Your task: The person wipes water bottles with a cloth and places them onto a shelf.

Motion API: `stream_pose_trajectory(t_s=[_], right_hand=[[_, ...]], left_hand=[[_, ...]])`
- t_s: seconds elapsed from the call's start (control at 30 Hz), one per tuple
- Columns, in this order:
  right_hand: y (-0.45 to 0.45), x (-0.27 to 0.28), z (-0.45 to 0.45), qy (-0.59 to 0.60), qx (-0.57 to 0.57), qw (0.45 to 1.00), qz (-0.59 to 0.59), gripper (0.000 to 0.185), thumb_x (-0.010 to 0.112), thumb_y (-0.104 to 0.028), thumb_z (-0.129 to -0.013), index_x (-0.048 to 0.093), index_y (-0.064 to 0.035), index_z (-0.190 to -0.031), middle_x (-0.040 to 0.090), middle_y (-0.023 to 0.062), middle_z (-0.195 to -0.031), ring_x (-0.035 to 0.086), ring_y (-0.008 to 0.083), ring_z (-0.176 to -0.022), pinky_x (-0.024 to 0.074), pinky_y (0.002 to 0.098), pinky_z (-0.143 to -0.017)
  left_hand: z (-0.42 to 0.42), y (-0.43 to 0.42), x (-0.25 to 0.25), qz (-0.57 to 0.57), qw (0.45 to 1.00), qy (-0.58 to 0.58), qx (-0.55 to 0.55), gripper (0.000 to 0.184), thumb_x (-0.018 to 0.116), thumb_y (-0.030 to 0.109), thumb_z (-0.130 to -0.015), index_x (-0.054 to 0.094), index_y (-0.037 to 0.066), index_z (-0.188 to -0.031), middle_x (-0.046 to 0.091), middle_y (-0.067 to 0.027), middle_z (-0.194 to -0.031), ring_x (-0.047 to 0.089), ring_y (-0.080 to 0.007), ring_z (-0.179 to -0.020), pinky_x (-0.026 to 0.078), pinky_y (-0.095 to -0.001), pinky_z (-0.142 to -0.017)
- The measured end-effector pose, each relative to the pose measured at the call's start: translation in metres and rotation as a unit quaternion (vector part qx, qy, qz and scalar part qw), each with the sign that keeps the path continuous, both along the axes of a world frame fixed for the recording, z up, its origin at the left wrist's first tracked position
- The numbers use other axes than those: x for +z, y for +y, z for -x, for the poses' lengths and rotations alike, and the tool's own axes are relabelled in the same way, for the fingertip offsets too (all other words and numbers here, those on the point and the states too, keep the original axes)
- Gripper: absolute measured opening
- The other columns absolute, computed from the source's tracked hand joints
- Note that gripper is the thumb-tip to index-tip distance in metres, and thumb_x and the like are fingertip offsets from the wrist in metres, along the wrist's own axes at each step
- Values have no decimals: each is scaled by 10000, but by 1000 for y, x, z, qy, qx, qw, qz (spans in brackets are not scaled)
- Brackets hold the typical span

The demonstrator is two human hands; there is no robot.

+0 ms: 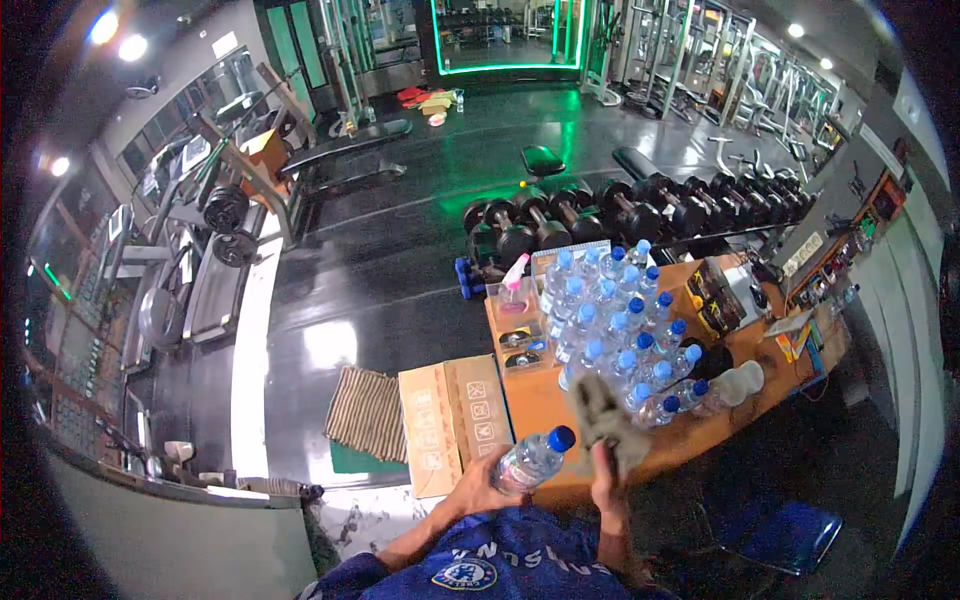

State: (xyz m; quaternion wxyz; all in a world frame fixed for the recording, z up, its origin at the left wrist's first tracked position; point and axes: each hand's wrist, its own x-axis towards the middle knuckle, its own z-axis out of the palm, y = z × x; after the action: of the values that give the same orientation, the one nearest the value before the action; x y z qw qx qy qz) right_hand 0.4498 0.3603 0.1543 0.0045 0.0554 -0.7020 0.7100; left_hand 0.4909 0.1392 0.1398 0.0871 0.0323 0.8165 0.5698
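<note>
- Blue-capped, clear plastic bottle (530, 466): I see it in the left hand (480, 485), fingers wrapped around its lower body, tilted in front of the shirt, near the front edge of the orange-brown tabletop (537, 400).
- Gripped in the right hand (606, 484) is a grey-brown cloth (606, 425), blurred, apparently moving.
- A likely slip, I judge: damp or smooth plastic could slide through the left fingers, as their hold is low and the cap end leans outward.
- The cloth's loose end hangs close to the standing bottles (612, 315); a wide swing could snag a cap and topple several, since they are packed tightly.
- Bottles nearest the front edge could roll off if bumped.
- Left of the cluster, a pink-topped spray bottle (514, 290) and clear containers (521, 345) narrow the space.
- A flattened-looking cardboard box (455, 425) crowds the left approach; I cannot tell its support.
- Behind the tabletop, I see racked dumbbells (635, 212).
</note>
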Motion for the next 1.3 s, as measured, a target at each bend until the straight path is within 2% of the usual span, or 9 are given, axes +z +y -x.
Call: stream_pose_trajectory(t_s=[0.07,0.33,0.47,0.63,0.73,1.0,1.1,1.23,1.3], right_hand=[[-22,83,16,296,97,934,-178,351,527,-147,-783,551,-43,-1118,533,177,-1170,502,339,-1092,377,414,-952],[-6,54,24,-80,42,994,-59,265,546,-127,-841,570,-28,-1086,613,140,-980,593,238,-865,461,332,-781],[-4,34,38,-87,23,984,-155,293,536,-85,-850,552,-27,-1137,628,125,-960,595,231,-872,461,347,-763],[-14,38,29,262,58,962,-59,415,540,29,-779,558,-97,-1173,546,171,-1165,502,326,-1110,372,405,-973],[-20,65,30,235,77,943,-223,459,596,33,-712,567,-91,-1153,547,178,-1166,512,357,-1091,395,417,-952],[-20,7,35,23,-26,997,-72,339,571,-114,-837,541,-17,-1161,556,168,-1168,534,312,-1078,426,378,-909],[-39,10,22,-101,-189,972,97,380,517,-267,-928,524,15,-1183,552,116,-1191,530,241,-1084,418,379,-909],[-39,30,38,289,-38,935,-203,324,602,-112,-836,578,-60,-1154,516,188,-1237,510,329,-1124,405,385,-934],[-55,62,34,259,-2,937,-233,431,670,-14,-702,615,-106,-1120,524,193,-1222,493,374,-1160,400,410,-968]], left_hand=[[8,1,4,17,1000,9,-18,709,782,315,-583,514,3,-1161,642,-210,-973,639,-303,-935,506,-390,-797],[9,-3,-2,15,999,29,-37,668,777,302,-595,525,-15,-1126,652,-199,-934,652,-273,-881,512,-377,-764],[4,0,-7,-14,1000,2,-25,647,783,298,-591,539,-15,-1102,651,-183,-919,643,-232,-858,507,-360,-762],[9,-1,2,-37,999,-18,-7,649,796,286,-578,543,-20,-1091,652,-160,-937,625,-204,-874,496,-347,-784],[11,-1,10,-52,998,-28,-10,657,801,281,-576,541,-30,-1093,650,-157,-956,617,-195,-895,491,-346,-798],[5,0,2,-92,992,-87,-1,740,813,298,-596,505,-24,-1187,623,-152,-1056,604,-200,-951,464,-327,-882],[3,-1,-13,-63,994,-86,-6,678,741,345,-724,470,-26,-1223,591,-155,-1122,589,-208,-983,454,-327,-898],[3,15,-10,-255,942,-205,75,644,439,535,-883,461,-16,-1216,581,-151,-1126,593,-213,-971,470,-359,-866],[12,23,-21,-338,902,-253,95,718,255,622,-891,465,16,-1213,583,-141,-1114,600,-224,-956,479,-379,-849]])
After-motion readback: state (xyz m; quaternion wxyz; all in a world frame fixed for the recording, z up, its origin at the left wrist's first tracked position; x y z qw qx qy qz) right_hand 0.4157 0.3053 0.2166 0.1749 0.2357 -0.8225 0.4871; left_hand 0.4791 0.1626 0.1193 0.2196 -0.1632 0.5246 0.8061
